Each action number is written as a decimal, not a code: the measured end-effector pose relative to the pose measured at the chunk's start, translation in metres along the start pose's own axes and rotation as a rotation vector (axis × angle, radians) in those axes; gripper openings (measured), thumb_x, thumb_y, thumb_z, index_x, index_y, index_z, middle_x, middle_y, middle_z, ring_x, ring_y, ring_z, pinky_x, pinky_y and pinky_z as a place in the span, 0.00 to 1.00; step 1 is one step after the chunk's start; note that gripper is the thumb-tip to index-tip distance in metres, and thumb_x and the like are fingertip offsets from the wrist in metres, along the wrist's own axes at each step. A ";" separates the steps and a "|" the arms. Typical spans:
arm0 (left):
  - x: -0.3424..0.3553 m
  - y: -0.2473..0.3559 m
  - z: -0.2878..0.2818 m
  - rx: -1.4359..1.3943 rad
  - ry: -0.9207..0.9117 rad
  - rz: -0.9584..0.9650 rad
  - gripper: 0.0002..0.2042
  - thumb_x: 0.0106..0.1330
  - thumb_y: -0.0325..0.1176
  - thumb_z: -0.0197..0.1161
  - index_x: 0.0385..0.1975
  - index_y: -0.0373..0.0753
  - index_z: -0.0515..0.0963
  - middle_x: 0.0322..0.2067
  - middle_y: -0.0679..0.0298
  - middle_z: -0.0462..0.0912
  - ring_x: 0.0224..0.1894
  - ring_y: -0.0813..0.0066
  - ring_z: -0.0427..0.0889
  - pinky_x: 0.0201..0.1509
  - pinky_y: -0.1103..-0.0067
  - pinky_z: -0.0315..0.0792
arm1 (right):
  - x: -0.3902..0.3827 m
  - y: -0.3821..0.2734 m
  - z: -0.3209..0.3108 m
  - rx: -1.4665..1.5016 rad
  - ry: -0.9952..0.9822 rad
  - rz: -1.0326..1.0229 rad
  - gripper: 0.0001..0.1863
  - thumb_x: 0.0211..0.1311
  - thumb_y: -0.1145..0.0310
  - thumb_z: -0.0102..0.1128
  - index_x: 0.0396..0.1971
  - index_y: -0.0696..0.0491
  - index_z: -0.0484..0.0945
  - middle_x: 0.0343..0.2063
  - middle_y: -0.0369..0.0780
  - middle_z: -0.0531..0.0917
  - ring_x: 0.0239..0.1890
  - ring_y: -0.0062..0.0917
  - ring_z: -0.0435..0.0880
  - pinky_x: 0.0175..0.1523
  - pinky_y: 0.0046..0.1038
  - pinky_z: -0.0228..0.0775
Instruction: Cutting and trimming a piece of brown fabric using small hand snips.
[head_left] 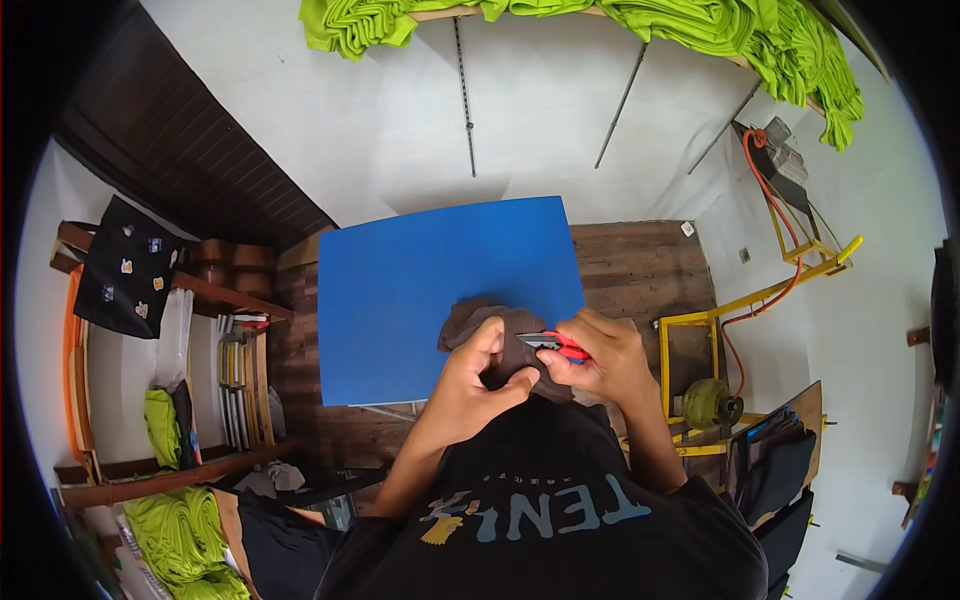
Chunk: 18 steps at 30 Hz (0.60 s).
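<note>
A bunched brown cloth (468,320) is held at the near edge of a blue tabletop (420,280). My left hand (480,385) grips the cloth, fingers curled and thumb against it. My right hand (605,365) is closed on small red-handled snips (562,340), their grey blades pointing left onto the cloth between my two hands. Whether the blade tips are in the fabric is too small to tell.
Green fabric piles (670,20) lie on a high shelf. A yellow metal frame (690,315) with a red hose stands at right. Racks (255,390) of fabrics and frames line the left, below a hanging black printed cloth (128,260).
</note>
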<state>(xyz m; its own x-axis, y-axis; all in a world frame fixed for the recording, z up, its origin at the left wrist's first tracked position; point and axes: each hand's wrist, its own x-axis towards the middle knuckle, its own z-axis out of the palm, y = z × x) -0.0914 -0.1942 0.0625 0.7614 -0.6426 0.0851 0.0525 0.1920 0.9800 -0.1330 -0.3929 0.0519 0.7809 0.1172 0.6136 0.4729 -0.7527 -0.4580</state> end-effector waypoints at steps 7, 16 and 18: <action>0.005 0.000 -0.002 -0.067 0.025 -0.005 0.14 0.65 0.22 0.62 0.50 0.33 0.72 0.38 0.69 0.75 0.42 0.86 0.72 0.45 0.84 0.68 | 0.006 0.004 -0.002 0.035 -0.001 0.008 0.18 0.46 0.59 0.77 0.30 0.54 0.78 0.21 0.35 0.74 0.18 0.28 0.76 0.20 0.29 0.69; 0.019 -0.001 0.000 0.062 0.016 0.018 0.15 0.60 0.17 0.59 0.47 0.34 0.69 0.37 0.68 0.72 0.43 0.84 0.70 0.48 0.84 0.66 | 0.008 0.015 -0.004 0.038 -0.060 -0.005 0.16 0.48 0.60 0.75 0.29 0.54 0.79 0.21 0.35 0.73 0.18 0.28 0.75 0.21 0.29 0.68; 0.020 -0.001 0.001 0.035 0.010 -0.007 0.16 0.59 0.16 0.59 0.47 0.34 0.69 0.37 0.67 0.70 0.43 0.84 0.69 0.48 0.83 0.65 | 0.007 0.015 -0.004 0.053 -0.058 0.016 0.15 0.50 0.61 0.74 0.28 0.54 0.79 0.21 0.35 0.73 0.18 0.27 0.75 0.21 0.29 0.68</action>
<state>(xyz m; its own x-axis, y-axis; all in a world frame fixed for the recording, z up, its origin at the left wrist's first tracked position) -0.0769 -0.2085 0.0637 0.7675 -0.6365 0.0763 0.0356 0.1612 0.9863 -0.1215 -0.4059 0.0516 0.8099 0.1441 0.5685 0.4802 -0.7196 -0.5017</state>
